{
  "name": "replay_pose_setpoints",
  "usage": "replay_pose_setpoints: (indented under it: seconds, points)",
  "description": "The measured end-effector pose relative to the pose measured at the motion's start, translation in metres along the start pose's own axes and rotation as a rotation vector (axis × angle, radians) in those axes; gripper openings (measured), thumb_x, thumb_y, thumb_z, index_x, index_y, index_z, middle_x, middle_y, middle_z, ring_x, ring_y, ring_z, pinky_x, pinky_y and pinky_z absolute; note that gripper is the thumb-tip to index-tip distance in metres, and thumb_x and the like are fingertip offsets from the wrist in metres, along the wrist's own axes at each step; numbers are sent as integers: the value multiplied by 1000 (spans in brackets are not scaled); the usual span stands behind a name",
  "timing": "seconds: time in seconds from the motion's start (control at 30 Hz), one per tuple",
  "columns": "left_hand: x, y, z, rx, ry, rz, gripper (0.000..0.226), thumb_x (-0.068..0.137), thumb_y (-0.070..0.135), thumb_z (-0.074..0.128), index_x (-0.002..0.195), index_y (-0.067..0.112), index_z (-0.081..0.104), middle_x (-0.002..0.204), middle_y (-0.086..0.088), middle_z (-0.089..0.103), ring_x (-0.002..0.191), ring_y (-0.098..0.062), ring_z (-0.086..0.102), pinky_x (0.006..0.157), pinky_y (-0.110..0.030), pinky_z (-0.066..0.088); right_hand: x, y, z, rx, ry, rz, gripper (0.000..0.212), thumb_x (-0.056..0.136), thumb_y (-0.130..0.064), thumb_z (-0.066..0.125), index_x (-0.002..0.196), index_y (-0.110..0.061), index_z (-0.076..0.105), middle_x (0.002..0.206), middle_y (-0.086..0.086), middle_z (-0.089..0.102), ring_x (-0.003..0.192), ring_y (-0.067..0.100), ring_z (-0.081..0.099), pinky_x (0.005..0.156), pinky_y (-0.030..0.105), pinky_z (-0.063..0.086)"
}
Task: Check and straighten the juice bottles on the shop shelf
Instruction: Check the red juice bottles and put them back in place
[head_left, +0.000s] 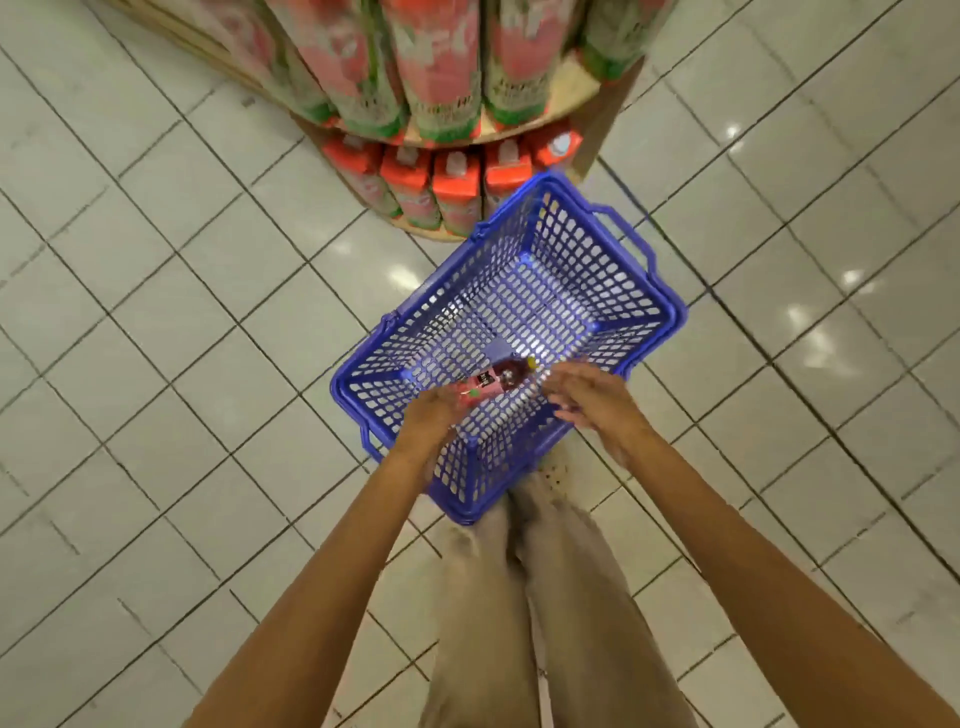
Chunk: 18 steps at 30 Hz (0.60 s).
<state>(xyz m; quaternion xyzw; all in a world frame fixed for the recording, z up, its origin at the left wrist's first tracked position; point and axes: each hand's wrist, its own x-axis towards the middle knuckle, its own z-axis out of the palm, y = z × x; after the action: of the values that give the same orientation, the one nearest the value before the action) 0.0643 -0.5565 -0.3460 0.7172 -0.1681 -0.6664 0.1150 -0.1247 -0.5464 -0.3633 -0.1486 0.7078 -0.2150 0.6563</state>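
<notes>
Juice bottle: small, dark red contents, pink label, yellow cap; lies on its side low in the blue shopping basket, cap toward 2 o'clock, base toward 8 o'clock.

Left hand: at the base end of the bottle, fingers curled around the labelled lower part. Motion blur hides whether the grip is firm or the bottle rests on the basket floor.

Right hand: at 3 o'clock of the bottle, just beside the cap, fingers spread and relaxed, holding nothing; contact with the bottle cannot be told.

Handling, judged: light, one-hand object; probably stiff plastic, the smooth label sleeve likely slick. Best hold is around the mid-body, thumb opposite fingers; the cap is too narrow for a secure lift.

Outward: basket sits on the white tiled floor, in front of beige trouser legs at 6 o'clock. At 12 o'clock, a rounded wooden display shelf carries red-and-green juice cartons, with orange-topped cartons on the tier below. Cartons appear upright in even rows; blur prevents finer checking.
</notes>
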Motion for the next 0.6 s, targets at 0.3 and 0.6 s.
replay_pose_setpoints:
  seconds: [0.3, 0.6]
  points:
    - [-388, 98, -1, 76, -238, 294, 24, 63, 21, 72, 85, 14, 65, 86, -8, 65, 78, -18, 60, 77, -32, 47, -390, -78, -80, 115, 162, -368, 17, 94, -5, 56, 100, -15, 68, 98, 5, 70, 88, 14, 65, 78, 21, 53]
    - [-460, 11, 47, 877, -561, 386, 26, 100, 1, 37, 115, -5, 57, 93, -15, 60, 80, -20, 54, 66, -25, 38, -571, 135, -43, 548, 558, -234, 18, 94, -9, 57, 110, -14, 63, 106, 8, 67, 91, 9, 67, 84, 27, 54]
